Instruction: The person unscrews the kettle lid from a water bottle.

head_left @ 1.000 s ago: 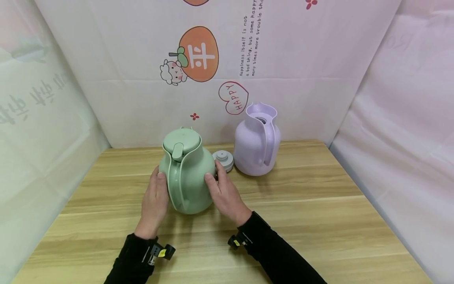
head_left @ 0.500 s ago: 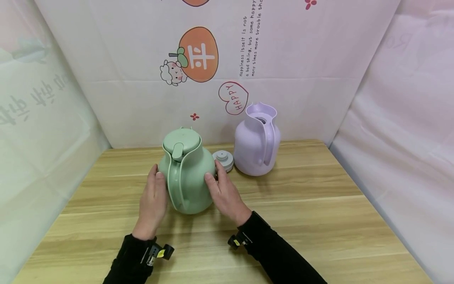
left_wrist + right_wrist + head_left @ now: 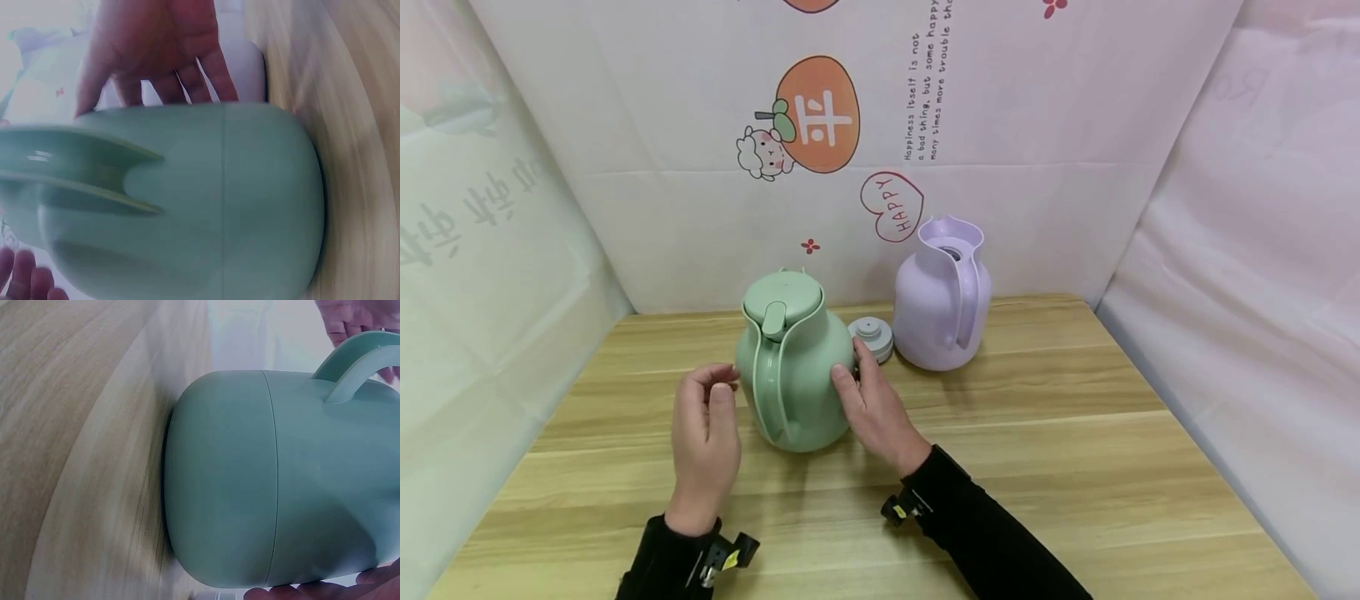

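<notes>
A green thermos jug (image 3: 812, 383) stands upright on the table, its lid on and its handle facing me. My right hand (image 3: 883, 417) rests along its right side; in the left wrist view the fingers of that right hand (image 3: 159, 44) lie spread and fairly straight against the wall. Off the jug's left side is my left hand (image 3: 706, 442), fingers loosely bent with nothing in them, fingertips close to the green wall. The right wrist view shows the jug (image 3: 250, 481) from its base up, with part of the left hand (image 3: 356, 315) beyond the handle.
A lilac thermos jug (image 3: 928, 317) with an uncovered mouth stands at the back right. Between the two jugs sits a round grey stopper (image 3: 872, 337). Printed cloth (image 3: 715, 242) hangs behind the wooden table (image 3: 1037, 433), and pale cloth flanks both sides.
My left hand has come away from the green jug, shifting left with its fingers bending. The right hand and both jugs have stayed in place.
</notes>
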`<action>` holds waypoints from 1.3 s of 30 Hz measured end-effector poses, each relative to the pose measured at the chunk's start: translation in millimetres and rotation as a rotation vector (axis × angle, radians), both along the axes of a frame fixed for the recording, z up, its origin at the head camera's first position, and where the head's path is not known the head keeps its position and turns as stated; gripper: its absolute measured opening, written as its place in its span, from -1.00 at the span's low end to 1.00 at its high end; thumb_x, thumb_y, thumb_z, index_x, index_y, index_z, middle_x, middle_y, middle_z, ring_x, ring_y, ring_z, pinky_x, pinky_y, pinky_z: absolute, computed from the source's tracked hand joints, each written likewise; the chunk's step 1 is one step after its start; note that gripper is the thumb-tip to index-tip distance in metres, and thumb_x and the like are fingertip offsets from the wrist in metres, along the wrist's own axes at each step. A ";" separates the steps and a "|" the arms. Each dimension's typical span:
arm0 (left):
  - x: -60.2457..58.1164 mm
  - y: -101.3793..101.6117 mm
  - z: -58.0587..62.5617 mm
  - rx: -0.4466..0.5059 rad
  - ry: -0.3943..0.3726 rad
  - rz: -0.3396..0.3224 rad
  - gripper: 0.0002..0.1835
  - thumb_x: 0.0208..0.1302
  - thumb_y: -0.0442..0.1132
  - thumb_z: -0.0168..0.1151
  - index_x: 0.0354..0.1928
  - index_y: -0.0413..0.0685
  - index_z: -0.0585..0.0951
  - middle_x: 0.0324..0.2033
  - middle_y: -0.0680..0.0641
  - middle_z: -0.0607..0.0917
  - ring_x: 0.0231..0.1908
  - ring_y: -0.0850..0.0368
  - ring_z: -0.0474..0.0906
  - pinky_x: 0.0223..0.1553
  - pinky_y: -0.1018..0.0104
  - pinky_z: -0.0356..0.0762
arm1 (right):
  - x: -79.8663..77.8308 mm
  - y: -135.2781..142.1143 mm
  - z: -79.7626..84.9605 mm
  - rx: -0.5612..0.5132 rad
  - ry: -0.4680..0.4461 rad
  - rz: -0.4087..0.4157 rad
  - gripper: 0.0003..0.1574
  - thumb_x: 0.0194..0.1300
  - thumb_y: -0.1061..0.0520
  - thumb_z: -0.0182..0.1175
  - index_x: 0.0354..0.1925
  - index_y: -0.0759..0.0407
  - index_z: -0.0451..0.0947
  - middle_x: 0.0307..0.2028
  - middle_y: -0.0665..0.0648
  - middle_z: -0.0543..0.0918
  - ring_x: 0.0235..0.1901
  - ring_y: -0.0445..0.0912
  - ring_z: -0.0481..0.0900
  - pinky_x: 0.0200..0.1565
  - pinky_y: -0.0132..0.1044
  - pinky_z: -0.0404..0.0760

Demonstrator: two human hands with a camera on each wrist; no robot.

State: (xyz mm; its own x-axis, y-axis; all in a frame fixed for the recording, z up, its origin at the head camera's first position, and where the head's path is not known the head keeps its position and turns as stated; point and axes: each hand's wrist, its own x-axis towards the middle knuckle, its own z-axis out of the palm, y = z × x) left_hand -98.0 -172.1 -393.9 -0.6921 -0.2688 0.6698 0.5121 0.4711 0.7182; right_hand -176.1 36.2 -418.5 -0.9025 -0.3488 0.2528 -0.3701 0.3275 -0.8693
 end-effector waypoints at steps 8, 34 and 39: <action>16.5 7.0 2.9 -0.019 -0.061 -0.146 -0.60 0.69 -0.30 -0.26 0.03 -0.37 0.60 -0.18 -0.12 0.68 -0.16 0.26 0.59 -0.09 0.49 0.53 | 0.1 0.1 0.4 0.002 0.003 -0.001 -0.05 0.65 -0.39 -0.29 0.69 0.03 -0.26 0.64 0.16 0.07 0.57 -0.01 0.16 0.52 0.02 0.23; 14.8 35.9 11.0 0.147 -0.230 -0.341 -0.74 0.56 -0.34 0.15 0.20 -0.22 0.50 -0.19 -0.13 0.67 -0.15 0.07 0.69 -0.04 0.34 0.68 | 1.2 -0.6 -0.1 0.004 0.000 -0.010 -0.05 0.65 -0.40 -0.29 0.69 0.00 -0.25 0.62 0.16 0.13 0.55 0.00 0.22 0.49 0.04 0.30; 10.9 39.0 10.9 0.157 -0.235 -0.308 -0.76 0.55 -0.29 0.19 0.15 -0.19 0.50 -0.26 -0.09 0.63 -0.24 0.08 0.67 -0.10 0.30 0.70 | 1.7 -0.7 1.5 0.006 0.000 -0.009 -0.07 0.64 -0.42 -0.29 0.69 -0.04 -0.24 0.61 0.13 0.14 0.54 -0.03 0.23 0.48 0.03 0.31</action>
State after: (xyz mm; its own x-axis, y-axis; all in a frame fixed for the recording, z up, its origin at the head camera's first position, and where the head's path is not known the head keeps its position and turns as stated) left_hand -87.1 -133.1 -383.0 -0.8852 -0.1120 0.4515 0.4256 0.1966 0.8833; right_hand -174.4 35.5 -417.0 -0.9056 -0.3426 0.2502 -0.3668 0.3362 -0.8674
